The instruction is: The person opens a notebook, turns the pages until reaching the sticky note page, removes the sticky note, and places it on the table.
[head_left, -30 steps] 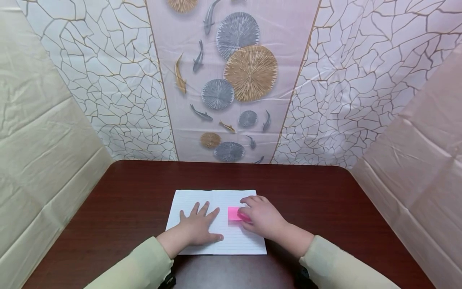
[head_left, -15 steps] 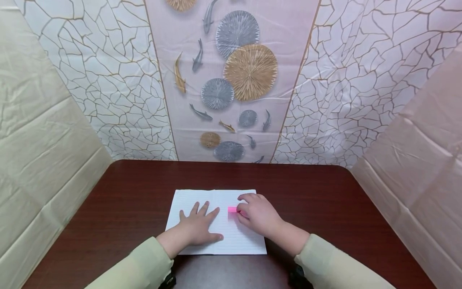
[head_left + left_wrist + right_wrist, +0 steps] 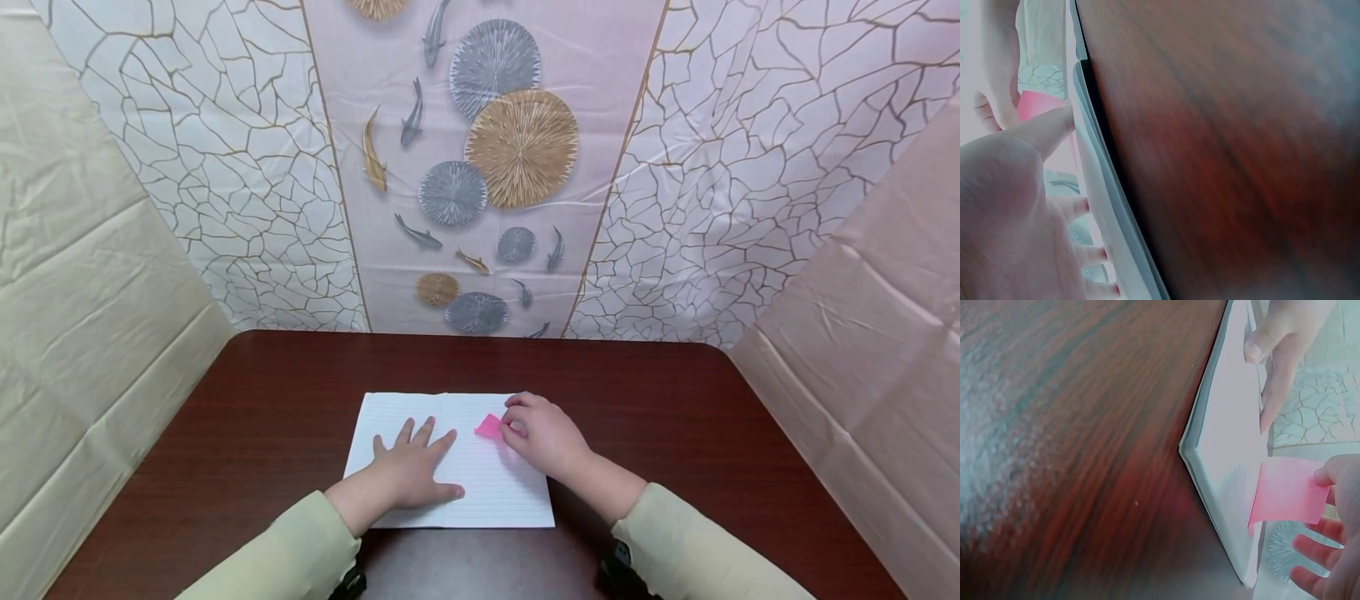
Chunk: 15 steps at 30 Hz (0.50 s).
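An open lined notebook [image 3: 498, 498] lies on the table. My left hand [image 3: 408, 473] rests on its left page with the fingers spread. Over the right page my right hand [image 3: 546, 435] pinches a pink sticky note [image 3: 489, 427] between thumb and fingers. In the right wrist view the sticky note [image 3: 1288, 490] stands up from the page, its lower edge at the paper and its free edge at the right thumb. The left wrist view shows the left hand [image 3: 1010, 206] with its thumb and fingertips on the page, and the pink note [image 3: 1040, 104] beyond the thumb.
The dark wood table [image 3: 247, 433] spreads around the notebook. A patterned cloth [image 3: 480, 167] hangs behind it, with plain beige cloths [image 3: 90, 333] at both sides.
The right hand has pulled the sticky note up, so it now shows tilted off the page rather than lying flat. The left hand has stayed in place.
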### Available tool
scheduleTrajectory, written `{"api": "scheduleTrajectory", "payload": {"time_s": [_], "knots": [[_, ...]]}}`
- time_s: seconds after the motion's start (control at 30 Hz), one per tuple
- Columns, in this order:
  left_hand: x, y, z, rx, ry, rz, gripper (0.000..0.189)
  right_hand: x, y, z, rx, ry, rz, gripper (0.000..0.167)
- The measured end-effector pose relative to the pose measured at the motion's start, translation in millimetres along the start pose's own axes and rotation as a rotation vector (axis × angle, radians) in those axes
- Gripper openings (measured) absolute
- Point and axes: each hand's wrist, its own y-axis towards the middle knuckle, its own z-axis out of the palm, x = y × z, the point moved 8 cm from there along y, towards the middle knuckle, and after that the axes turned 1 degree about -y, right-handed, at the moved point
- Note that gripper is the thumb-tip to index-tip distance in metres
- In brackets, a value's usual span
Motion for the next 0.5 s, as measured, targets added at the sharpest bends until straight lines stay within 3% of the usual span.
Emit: {"api": "scheduleTrajectory", "payload": {"time_s": [0.17,0.5], "knots": [[-0.4,-0.3,-0.4,-0.001,-0.002,0.0,0.088,-11,0.2,1,0.027,0.063,0.101,0.009],[-1.2,-1.5,-0.6,-0.001,-0.021,0.01,0.087,-30,-5.2,-7,-0.014,0.133,0.208,0.013]]}}
